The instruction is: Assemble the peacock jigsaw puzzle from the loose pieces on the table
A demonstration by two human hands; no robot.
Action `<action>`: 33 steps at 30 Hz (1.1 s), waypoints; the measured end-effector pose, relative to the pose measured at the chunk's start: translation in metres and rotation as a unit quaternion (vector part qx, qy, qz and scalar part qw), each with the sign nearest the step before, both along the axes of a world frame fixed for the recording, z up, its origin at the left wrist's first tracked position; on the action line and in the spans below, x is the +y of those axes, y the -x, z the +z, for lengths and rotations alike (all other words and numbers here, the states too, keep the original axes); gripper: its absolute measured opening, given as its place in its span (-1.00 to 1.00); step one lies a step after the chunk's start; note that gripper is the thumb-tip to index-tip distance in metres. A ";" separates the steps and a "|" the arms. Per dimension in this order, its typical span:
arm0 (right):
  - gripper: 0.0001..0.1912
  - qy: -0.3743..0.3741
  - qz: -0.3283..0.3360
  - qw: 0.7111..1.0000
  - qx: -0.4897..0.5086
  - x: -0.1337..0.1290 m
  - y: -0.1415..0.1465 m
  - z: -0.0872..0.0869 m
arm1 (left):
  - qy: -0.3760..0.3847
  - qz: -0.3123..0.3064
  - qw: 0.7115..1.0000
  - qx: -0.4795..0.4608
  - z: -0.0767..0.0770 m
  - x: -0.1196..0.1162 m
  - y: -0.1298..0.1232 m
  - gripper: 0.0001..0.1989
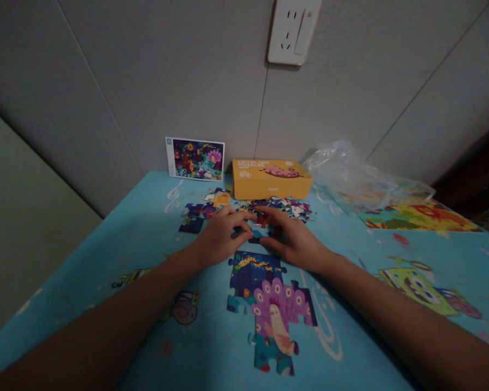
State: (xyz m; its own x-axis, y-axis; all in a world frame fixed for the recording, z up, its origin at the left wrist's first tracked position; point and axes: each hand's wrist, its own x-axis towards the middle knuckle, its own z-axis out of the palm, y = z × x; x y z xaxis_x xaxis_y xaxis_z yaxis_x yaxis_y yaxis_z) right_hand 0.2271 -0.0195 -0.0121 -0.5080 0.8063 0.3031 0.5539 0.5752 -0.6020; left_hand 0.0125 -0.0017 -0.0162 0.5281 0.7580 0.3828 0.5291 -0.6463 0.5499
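My left hand (222,237) and my right hand (295,241) face each other over a few jigsaw pieces (257,232) on the table. Thumb and fingers are apart on both hands, with the fingertips at or near these pieces. Whether they touch them is hard to make out in the dim light. Nearer to me lies a joined puzzle section (275,315) with a purple peacock and a dark blue top. Behind my right hand is a heap of loose pieces (297,209), partly covered by it. Another small joined section (195,210) sits beyond my left hand.
A yellow puzzle box (271,187) stands by the wall, with a picture card (198,159) leaning to its left. At the right, a clear plastic bag (350,176) rests partly over a colourful sheet (424,217). A blue cartoon cloth (146,326) covers the table.
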 end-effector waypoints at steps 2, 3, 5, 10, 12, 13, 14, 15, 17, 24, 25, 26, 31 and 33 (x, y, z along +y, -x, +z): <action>-0.38 0.011 -0.012 1.000 0.006 0.000 0.000 0.001 | 0.007 0.004 1.000 -0.013 0.000 0.001 0.000 -0.71; -0.39 0.012 -0.019 1.000 0.009 0.000 0.000 0.002 | 0.011 0.006 1.000 -0.018 0.001 0.001 0.000 -0.69; -0.42 0.011 -0.031 0.999 0.013 0.000 0.000 0.003 | 0.017 0.011 0.999 -0.028 0.001 0.000 0.001 -0.68; -0.48 0.010 -0.035 0.999 0.032 0.000 0.000 0.002 | 0.006 0.015 0.999 -0.038 0.001 -0.001 0.001 -0.80; -0.50 0.008 -0.034 0.998 0.042 0.000 0.000 0.002 | 0.001 0.019 0.999 -0.038 0.001 -0.001 0.001 -0.80; -0.51 0.010 -0.033 0.998 0.046 0.000 0.000 0.002 | -0.002 0.022 0.999 -0.043 0.002 -0.001 0.001 -0.80; -0.54 0.014 -0.028 0.998 0.048 -0.001 0.000 0.002 | -0.007 0.027 0.998 -0.052 0.003 -0.001 0.002 -0.80; -0.57 0.025 -0.019 0.998 0.049 -0.002 0.000 0.003 | -0.014 0.033 0.997 -0.064 0.004 -0.001 0.002 -0.81; -0.62 0.058 0.013 0.997 0.047 -0.004 0.001 0.005 | -0.027 0.050 0.994 -0.095 0.007 -0.001 0.003 -0.84; -0.77 0.061 0.074 0.993 0.069 -0.007 0.003 0.011 | -0.034 0.031 0.992 -0.117 0.011 -0.003 0.006 -0.87; -0.77 0.050 0.075 0.993 0.070 -0.007 0.003 0.010 | -0.029 0.018 0.993 -0.116 0.011 -0.004 0.005 -0.86; -0.77 0.042 0.074 0.994 0.068 -0.007 0.003 0.010 | -0.025 0.007 0.993 -0.117 0.012 -0.005 0.005 -0.86; -0.76 0.045 0.067 0.995 0.064 -0.008 0.003 0.008 | -0.008 -0.010 0.993 -0.114 0.016 -0.009 0.006 -0.85; -0.74 0.057 0.074 0.993 0.065 -0.008 0.003 0.008 | -0.008 -0.016 0.994 -0.111 0.018 -0.010 0.006 -0.84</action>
State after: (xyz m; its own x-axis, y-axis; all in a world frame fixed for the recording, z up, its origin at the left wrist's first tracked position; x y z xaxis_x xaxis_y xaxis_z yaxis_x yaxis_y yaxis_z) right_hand 0.2240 -0.0275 -0.0042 -0.5859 0.7584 0.2855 0.3812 0.5689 -0.7287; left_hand 0.0067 -0.0113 0.0014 0.4527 0.7358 0.5036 0.3760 -0.6697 0.6404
